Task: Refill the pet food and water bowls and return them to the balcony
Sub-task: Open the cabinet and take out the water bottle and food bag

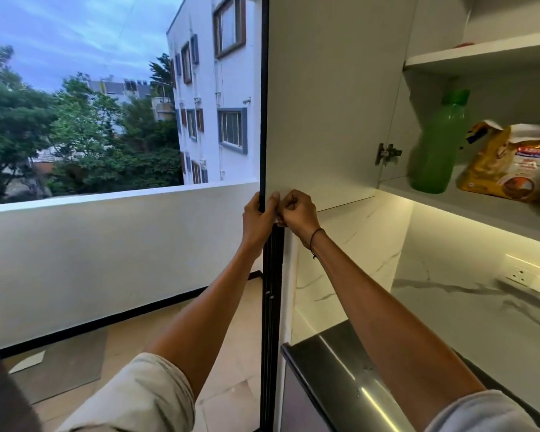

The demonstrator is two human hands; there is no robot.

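Both arms are stretched up and forward, sleeves rolled to the elbow, meeting at the bottom corner of the open cabinet door (325,98). The left hand (258,218) is wrapped round the door's dark front edge, thumb on the near side, the other fingers hidden behind it. The right hand (296,213) is curled up tight against the door's lower corner, right beside the left one, knuckles out, and it looks like it's pinching the bottom edge, though the fingertips are hidden so I can't say for sure. There's a thin dark cord round that wrist.

The door is a flat matte white panel with a metal hinge (387,154) on the inside. On the cabinet's lower shelf (480,204) there's a green plastic bottle (434,145) with a green cap, standing upright, and just beside it a crinkly yellow pet food bag (512,166) leaning with its top open. Below is a glossy dark countertop (340,369) and a white marble-veined backsplash (465,291). No bowls anywhere in view.
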